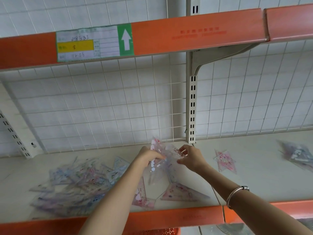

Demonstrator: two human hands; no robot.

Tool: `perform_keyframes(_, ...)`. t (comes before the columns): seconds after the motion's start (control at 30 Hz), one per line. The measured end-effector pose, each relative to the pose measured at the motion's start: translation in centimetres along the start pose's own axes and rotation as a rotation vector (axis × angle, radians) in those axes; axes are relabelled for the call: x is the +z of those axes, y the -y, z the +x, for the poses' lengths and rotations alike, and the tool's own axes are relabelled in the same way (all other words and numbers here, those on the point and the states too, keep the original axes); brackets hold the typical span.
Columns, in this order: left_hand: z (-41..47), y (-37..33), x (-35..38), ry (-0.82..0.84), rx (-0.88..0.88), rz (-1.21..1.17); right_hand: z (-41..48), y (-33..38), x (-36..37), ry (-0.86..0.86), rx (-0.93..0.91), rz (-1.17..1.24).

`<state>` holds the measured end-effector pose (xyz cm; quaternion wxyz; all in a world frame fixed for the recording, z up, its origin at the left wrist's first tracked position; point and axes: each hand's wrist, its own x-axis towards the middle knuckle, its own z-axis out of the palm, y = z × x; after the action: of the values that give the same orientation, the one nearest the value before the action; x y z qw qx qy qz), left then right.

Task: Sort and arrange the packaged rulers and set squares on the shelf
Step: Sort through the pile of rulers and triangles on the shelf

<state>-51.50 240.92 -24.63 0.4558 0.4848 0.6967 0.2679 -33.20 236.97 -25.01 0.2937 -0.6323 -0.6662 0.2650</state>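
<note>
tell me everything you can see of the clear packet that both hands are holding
The clear packet looks like thin transparent plastic printed pink and white, with triangular corners poking up; blur hides detail. It is held tilted above the shelf, near the back grid. The left hand grips its left side, the right hand pinches its right edge.

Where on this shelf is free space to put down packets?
Bare shelf lies between the pink packet and the blue stack, also behind the left pile. It is crowded under the left hand and right hand.
</note>
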Motion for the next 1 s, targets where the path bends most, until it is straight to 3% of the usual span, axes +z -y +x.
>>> perform_keyframes(0.37, -1.0, 0.1, 0.0, 0.136, -0.001, -0.373, 0.1, 1.0, 0.4, -0.039, -0.027, 0.163)
perform_keyframes(0.6, -2.0, -0.4, 1.3, 0.191, 0.113, -0.483, 0.2, 1.2, 0.1, -0.078, -0.018, 0.19)
perform_keyframes(0.7, -2.2, -0.6, 1.8, 0.144, 0.149, -0.449, 0.2, 1.0, -0.1, -0.077, 0.0, 0.225)
perform_keyframes(0.83, -1.6, 0.3, 2.2, -0.023, 0.325, -0.337, 0.2, 0.7, -0.4, -0.091, 0.013, 0.23)
perform_keyframes(1.0, -2.7, 0.5, 2.4, -0.073, 0.485, -0.331, 0.1, 0.8, -0.5, -0.09, 0.007, 0.25)
